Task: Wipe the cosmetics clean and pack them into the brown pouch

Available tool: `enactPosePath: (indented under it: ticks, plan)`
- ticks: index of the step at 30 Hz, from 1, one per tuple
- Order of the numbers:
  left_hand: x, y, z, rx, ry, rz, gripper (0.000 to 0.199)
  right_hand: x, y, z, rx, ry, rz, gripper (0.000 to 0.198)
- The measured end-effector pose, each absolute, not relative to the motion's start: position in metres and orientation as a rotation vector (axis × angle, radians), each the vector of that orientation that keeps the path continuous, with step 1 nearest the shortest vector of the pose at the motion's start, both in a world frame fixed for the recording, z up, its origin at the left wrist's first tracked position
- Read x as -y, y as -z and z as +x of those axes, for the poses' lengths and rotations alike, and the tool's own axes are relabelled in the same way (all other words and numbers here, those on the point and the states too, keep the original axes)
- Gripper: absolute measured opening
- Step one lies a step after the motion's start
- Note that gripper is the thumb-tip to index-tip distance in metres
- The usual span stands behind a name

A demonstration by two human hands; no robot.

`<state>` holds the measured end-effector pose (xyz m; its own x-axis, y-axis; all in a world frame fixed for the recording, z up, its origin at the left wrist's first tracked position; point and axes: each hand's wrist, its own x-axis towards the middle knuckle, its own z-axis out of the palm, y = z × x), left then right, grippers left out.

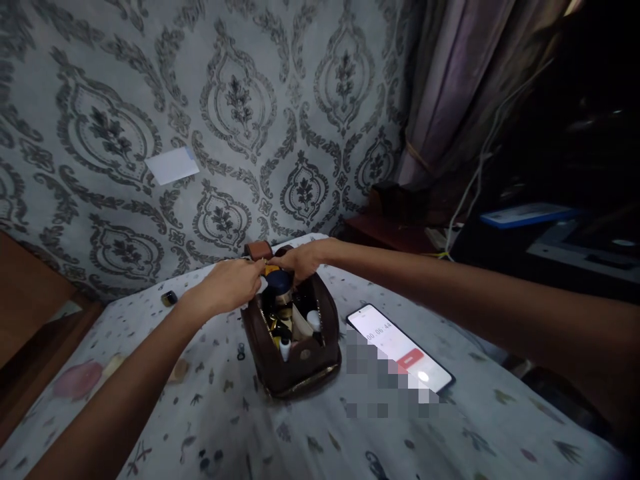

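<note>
A dark brown toiletry bag (295,375) stands unzipped on the cloth-covered table, its opening facing up. Bottles and tubes fill it, among them a dark blue-capped container (279,283), a white-capped tube (285,348) and a round white lid (314,319). My left hand (234,283) is closed at the bag's far left rim, fingertips pinched near the end of the zip. Across from it, my right hand (303,260) curls over the far right rim, its index finger reaching towards the left fingertips. Exactly what the fingertips pinch is too small to make out.
A phone (400,347) showing a running timer lies right of the bag. On the left are a small dark jar (169,298) and a pink item (79,380). Patterned wall (235,100) rises behind; a white cable (483,160) hangs at the right.
</note>
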<state>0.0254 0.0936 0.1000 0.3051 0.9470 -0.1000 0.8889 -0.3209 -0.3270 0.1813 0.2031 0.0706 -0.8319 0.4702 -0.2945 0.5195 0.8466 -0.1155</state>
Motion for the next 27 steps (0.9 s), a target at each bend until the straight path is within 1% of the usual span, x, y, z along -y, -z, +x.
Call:
enactPosePath:
  ticks: [5, 8, 10, 15, 20, 22, 27]
  plan:
    - [-0.093, -0.101, 0.027, 1.677, -0.406, -2.377, 0.026, -0.197, -0.077, 0.177, -2.843, 0.207, 0.698, 0.045]
    - [-0.093, -0.1, 0.027, 1.663, -0.406, -2.378, 0.027, -0.195, -0.078, 0.166, -2.848, 0.108, 0.838, 0.031]
    - [-0.093, -0.099, 0.026, 1.656, -0.395, -2.379, 0.028, -0.198, -0.076, 0.155, -2.853, 0.05, 0.915, 0.027]
    - [-0.094, -0.098, 0.024, 1.628, -0.384, -2.396, 0.028, -0.215, -0.065, 0.134, -2.809, 0.058, 1.006, 0.027]
    - [-0.094, -0.099, 0.025, 1.647, -0.389, -2.39, 0.027, -0.22, -0.058, 0.137, -2.802, 0.113, 1.047, 0.024]
    - [-0.095, -0.099, 0.025, 1.639, -0.388, -2.393, 0.027, -0.218, -0.057, 0.14, -2.815, 0.133, 1.056, 0.028]
    - [-0.095, -0.099, 0.025, 1.654, -0.407, -2.386, 0.028, -0.222, -0.053, 0.14, -2.869, 0.19, 1.035, 0.045]
